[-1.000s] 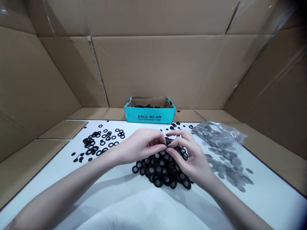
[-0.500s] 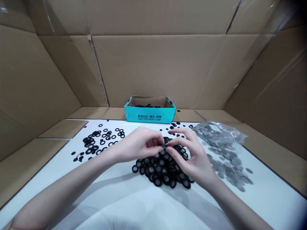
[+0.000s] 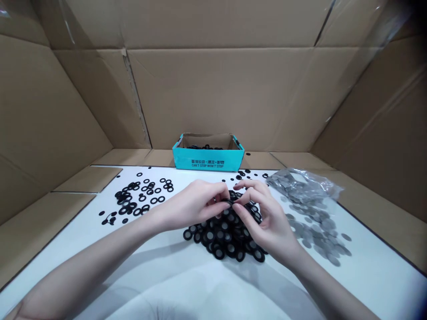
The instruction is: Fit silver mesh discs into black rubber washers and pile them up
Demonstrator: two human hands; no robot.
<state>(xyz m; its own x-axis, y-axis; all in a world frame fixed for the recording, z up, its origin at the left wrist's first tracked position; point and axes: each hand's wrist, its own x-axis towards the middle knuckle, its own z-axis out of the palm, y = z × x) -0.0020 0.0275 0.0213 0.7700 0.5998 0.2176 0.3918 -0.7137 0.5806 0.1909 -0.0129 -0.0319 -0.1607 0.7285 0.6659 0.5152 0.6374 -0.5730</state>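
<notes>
Over a heap of black rubber rings with grey discs in their centres [image 3: 225, 235], both hands meet fingertip to fingertip. A black ring [image 3: 228, 202], mostly covered by fingers, is pinched between them. My left hand [image 3: 203, 202] is closed, thumb and forefinger pressed on the ring's left side. From the right, my right hand [image 3: 265, 215] grips the opposite edge with thumb and forefinger, its other fingers raised and curved. Whether a disc sits in the held ring cannot be made out.
Loose black rings [image 3: 142, 198] lie scattered on the white table [image 3: 150, 275] at left. A turquoise box [image 3: 208, 159] with black rings inside stands at the back. To the right are thin grey discs [image 3: 322, 235] and a clear plastic bag [image 3: 305, 182] of them. Cardboard walls [image 3: 216, 93] surround the table.
Both hands have shifted only slightly, with the left one a little lower and to the right. The left fingers have closed more over the ring, and the right forefinger is more bent.
</notes>
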